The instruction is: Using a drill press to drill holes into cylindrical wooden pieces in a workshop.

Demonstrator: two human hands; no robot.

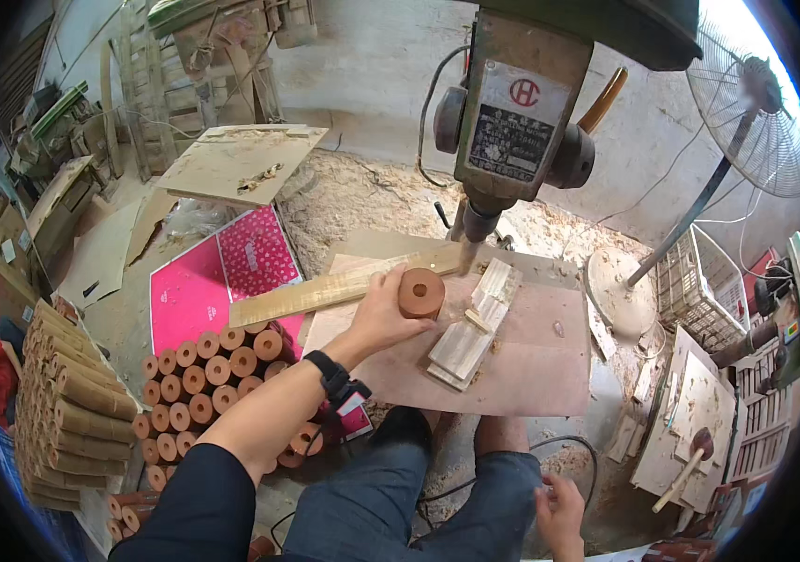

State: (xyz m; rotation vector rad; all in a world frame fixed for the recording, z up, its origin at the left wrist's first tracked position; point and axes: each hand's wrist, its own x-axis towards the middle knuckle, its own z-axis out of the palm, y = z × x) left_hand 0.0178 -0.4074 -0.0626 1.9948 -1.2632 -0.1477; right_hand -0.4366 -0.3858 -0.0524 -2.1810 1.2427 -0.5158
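Observation:
My left hand [383, 317] is closed round a reddish-brown wooden cylinder [421, 294], its round end with a central hole facing up. It holds the cylinder over the board-topped work surface [540, 365], just left of a wooden jig [477, 323] made of pale strips. Behind the hand a long wooden bar [325, 292] runs under the drill press [512, 122], whose chuck [482, 225] points down at the bar's right end. Beside my right knee, my right hand [559, 513] hangs low with loosely bent fingers and nothing visible in it.
At the left, many similar cylinders [217, 370] lie stacked, ends toward me, next to a tall pile of pale wood pieces [77, 403]. A fan [751, 89] and a plastic crate [699, 281] stand at the right. A mallet [685, 478] lies on boards there. Shavings cover the floor.

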